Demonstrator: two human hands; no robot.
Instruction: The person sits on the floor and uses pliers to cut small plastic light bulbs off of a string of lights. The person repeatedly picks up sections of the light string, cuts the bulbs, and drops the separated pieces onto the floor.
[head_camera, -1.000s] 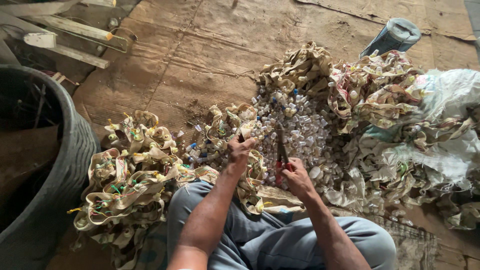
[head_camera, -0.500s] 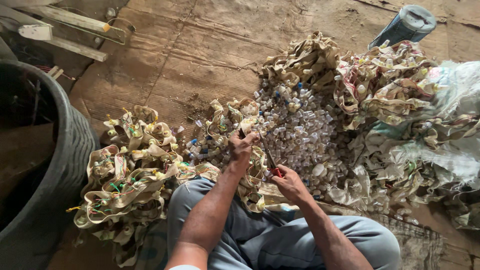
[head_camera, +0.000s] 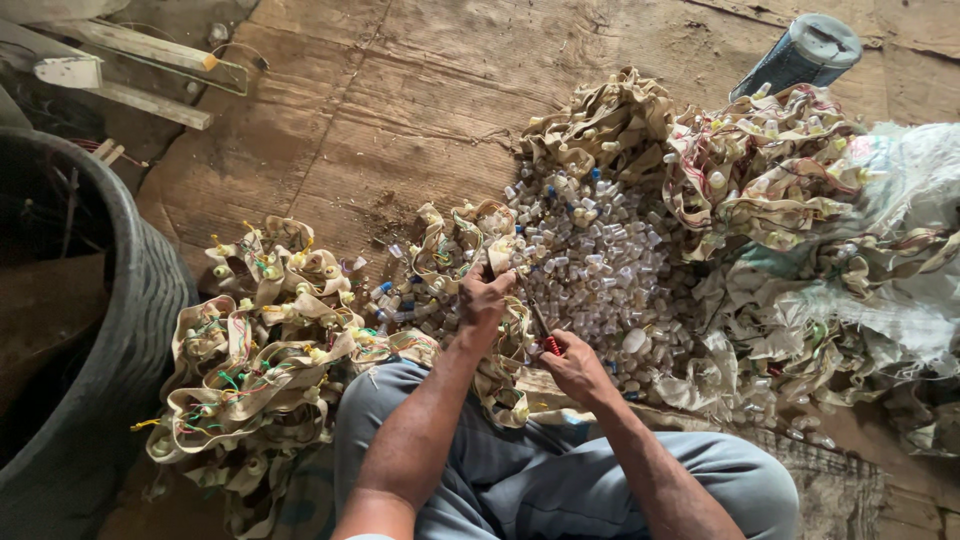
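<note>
My left hand (head_camera: 486, 298) grips a beige fabric strip (head_camera: 470, 232) studded with small caps, holding it up over my lap. My right hand (head_camera: 573, 366) is closed on a red-handled cutting tool (head_camera: 541, 327) whose blades point up toward the strip by my left fingers. Just beyond the hands lies a heap of small loose white and blue plastic pieces (head_camera: 600, 250). A pile of similar strips with coloured wires (head_camera: 255, 340) lies to my left, beside my grey trouser knee (head_camera: 520, 480).
A large dark tub (head_camera: 110, 330) stands at the left edge. More tangled strips and a white woven sack (head_camera: 850, 230) fill the right. A dark cylindrical container (head_camera: 800, 55) lies at top right. Wooden slats (head_camera: 140, 60) rest at top left on brown cardboard flooring (head_camera: 400, 100).
The view has drifted slightly. My hands stay close together at the strip; the right hand with the cutter has shifted a little lower and nearer my lap.
</note>
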